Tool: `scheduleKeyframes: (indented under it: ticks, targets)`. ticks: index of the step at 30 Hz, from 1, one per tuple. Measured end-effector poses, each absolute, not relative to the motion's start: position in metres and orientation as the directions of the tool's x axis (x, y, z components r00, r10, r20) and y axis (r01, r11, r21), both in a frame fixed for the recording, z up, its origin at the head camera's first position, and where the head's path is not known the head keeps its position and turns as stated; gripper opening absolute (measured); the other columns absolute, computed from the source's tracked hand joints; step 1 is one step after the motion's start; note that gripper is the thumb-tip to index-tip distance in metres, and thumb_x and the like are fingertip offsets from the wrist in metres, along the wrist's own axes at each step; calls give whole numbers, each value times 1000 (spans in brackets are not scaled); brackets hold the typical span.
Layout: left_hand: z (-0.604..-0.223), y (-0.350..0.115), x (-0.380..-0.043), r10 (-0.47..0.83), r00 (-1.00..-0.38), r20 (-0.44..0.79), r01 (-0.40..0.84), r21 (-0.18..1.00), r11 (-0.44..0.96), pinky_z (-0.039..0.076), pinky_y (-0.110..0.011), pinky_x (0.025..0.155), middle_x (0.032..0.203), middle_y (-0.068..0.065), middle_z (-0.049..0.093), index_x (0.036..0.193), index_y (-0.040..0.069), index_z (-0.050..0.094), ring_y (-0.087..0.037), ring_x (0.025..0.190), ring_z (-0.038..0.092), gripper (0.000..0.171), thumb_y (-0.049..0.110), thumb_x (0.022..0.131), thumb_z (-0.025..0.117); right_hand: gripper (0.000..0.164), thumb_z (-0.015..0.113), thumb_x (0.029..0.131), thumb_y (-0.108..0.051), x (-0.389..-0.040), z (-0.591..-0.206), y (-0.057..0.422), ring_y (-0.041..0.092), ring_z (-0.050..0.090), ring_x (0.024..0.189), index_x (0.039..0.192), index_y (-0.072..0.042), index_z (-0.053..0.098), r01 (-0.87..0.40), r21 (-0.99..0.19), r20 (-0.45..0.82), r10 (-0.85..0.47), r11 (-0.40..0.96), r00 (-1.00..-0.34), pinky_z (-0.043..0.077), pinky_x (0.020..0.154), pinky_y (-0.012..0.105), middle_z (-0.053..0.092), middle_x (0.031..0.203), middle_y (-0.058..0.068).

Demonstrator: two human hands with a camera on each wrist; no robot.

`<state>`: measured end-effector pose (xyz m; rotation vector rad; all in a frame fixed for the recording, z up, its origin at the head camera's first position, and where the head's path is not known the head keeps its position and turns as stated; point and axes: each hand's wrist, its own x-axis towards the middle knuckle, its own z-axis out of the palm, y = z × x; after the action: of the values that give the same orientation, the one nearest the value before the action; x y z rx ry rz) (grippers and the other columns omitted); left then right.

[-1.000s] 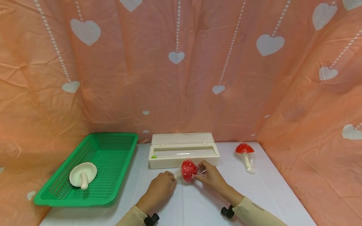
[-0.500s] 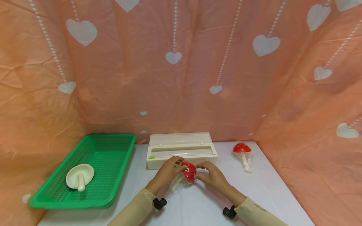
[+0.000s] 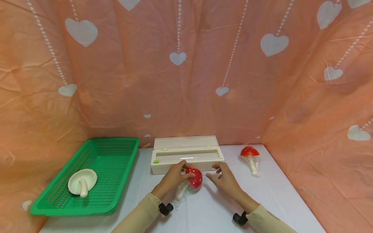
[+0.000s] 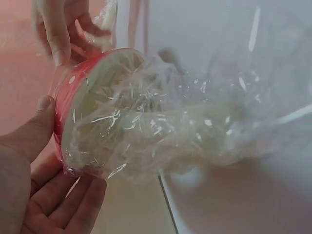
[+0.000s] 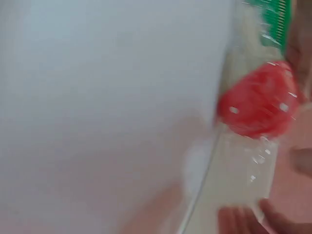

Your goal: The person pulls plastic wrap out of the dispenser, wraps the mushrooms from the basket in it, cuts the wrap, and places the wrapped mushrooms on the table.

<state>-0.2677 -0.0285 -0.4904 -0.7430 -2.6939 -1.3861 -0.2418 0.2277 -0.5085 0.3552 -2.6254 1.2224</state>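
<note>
A toy mushroom [image 3: 195,179] with a white-dotted red cap is wrapped in clear cling film, its pale stem toward the person. My left hand [image 3: 173,176] grips its cap, thumb on the near side and fingers around the far edge. In the left wrist view, crinkled film [image 4: 146,117] covers the cap's underside and stem, and a loose sheet spreads beyond. Just right of the cap, my right hand [image 3: 225,179] is held with thumb and fingers apart. Its fingers [image 5: 239,219] are blurred in the right wrist view, below the red cap [image 5: 263,105], with shiny film between.
Behind the hands stands a cream cling film dispenser [image 3: 163,168], its lid [image 3: 186,142] raised. A green basket [image 3: 128,171] at the left holds an upturned mushroom [image 3: 84,181]. Another wrapped red-capped mushroom [image 3: 249,151] lies at the right on the white table [image 3: 274,194].
The mushroom has turned so its stem points toward the person. My left hand has moved from the stem onto the cap; my right hand has left the cap and drawn right.
</note>
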Motion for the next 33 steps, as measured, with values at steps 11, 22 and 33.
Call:
scheduleKeyframes:
  ticks: [11,22,33]
  targets:
    - [-495,-38,-266,414,-890,190,391,785,481,56,-48,104,131,-9,75,138,8,71,-33,122,70,47,19,94,85,30,66,106,-14,-253,-511,225,18,71,72,111,15,72,16,-935,-130,-298,355,-946,64,68,36,77,91,18]
    - [-494,-35,-266,461,-855,238,463,751,471,56,-51,105,128,-5,76,131,10,77,-29,123,69,38,19,95,84,17,74,100,-8,-262,-514,204,19,72,75,104,8,79,-132,-912,102,-98,388,-990,56,65,25,79,90,18]
    - [-496,-29,-264,453,-848,277,505,682,529,52,-52,109,128,-6,76,129,10,77,-30,125,67,35,18,96,82,29,57,100,7,-246,-512,188,37,69,114,124,6,73,-407,-754,306,-272,515,-912,58,98,43,72,120,17]
